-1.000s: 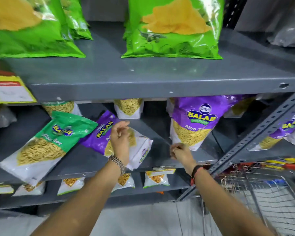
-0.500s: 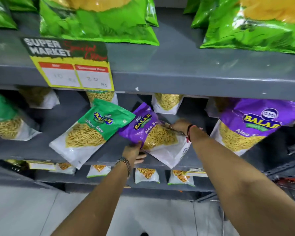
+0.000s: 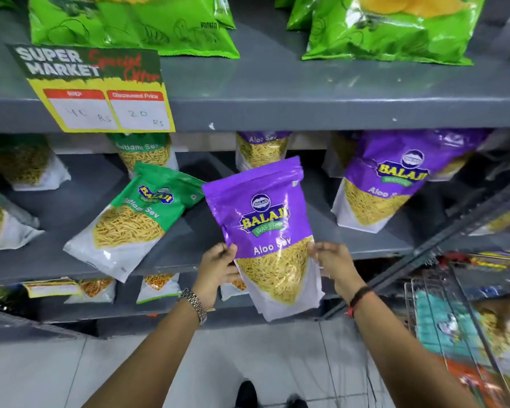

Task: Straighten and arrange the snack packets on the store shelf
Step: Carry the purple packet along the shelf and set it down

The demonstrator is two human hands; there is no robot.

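I hold a purple Aloo Sev packet (image 3: 265, 225) upright in front of the middle grey shelf (image 3: 365, 248), lifted off it. My left hand (image 3: 217, 267) grips its left edge and my right hand (image 3: 331, 260) grips its right edge. A green Ratlam Sev packet (image 3: 130, 219) lies tilted on the shelf to its left. Another purple Aloo Sev packet (image 3: 395, 184) leans at the right of the same shelf. More sev packets (image 3: 261, 148) stand at the back of the shelf.
Large green snack bags (image 3: 130, 25) stand on the upper shelf, whose front edge carries a yellow price sign (image 3: 100, 92). Small packets (image 3: 158, 287) line the lower shelf. A wire shopping trolley (image 3: 454, 325) is at my lower right. My shoes show on the tiled floor.
The purple Aloo Sev packet lay tilted on the shelf; both hands have now picked it up and turned it upright. The view has moved closer.
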